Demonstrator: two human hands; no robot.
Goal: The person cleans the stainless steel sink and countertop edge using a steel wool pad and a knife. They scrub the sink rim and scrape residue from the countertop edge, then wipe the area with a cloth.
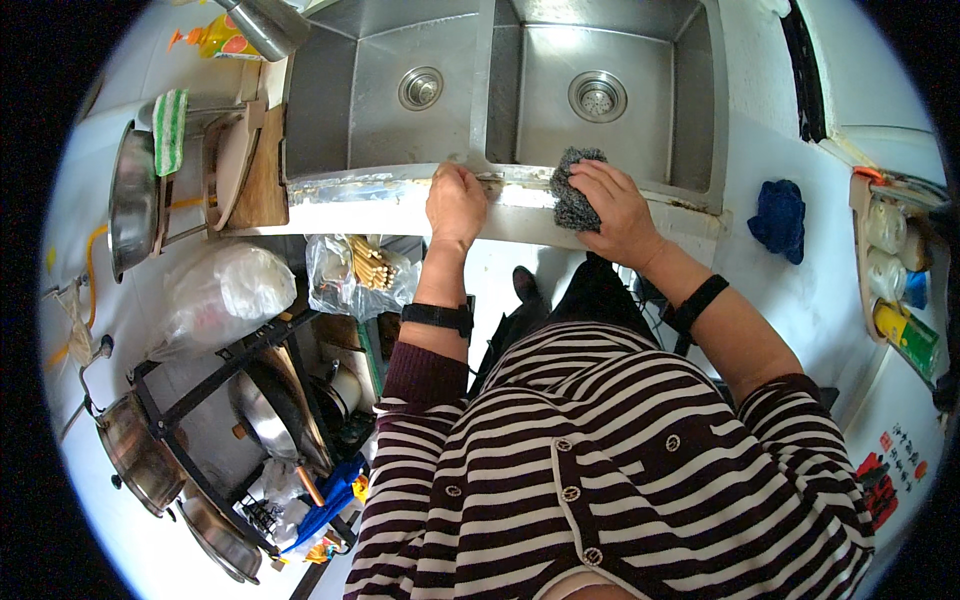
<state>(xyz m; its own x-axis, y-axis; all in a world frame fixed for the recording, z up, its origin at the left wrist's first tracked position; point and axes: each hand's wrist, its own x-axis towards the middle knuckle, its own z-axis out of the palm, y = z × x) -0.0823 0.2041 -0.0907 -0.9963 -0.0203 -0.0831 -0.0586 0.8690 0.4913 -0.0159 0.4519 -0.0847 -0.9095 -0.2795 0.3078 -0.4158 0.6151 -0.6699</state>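
A dark grey scouring pad [577, 187], mesh-like and bunched, is under the fingers of my right hand [619, 206]. My right hand presses it on the front rim of the stainless steel double sink [337, 177], before the right basin [596, 146]. Curled into a fist, my left hand [457, 199] rests on the rim near the divider between the basins; its fingertips are hidden and nothing shows in it. Both basins have round drain strainers, one in the left basin [421, 88] and one in the right [598, 97]. Worn, stained patches mark the front ledge [375, 196].
A faucet [270, 30] and soap bottle [229, 37] are at upper left. Cutting boards [259, 176] and a metal basin [135, 202] hang leftward. Below, a black rack [225, 401] holds cookware beside bagged chopsticks [369, 264]. A blue cloth [778, 221] is on the right wall.
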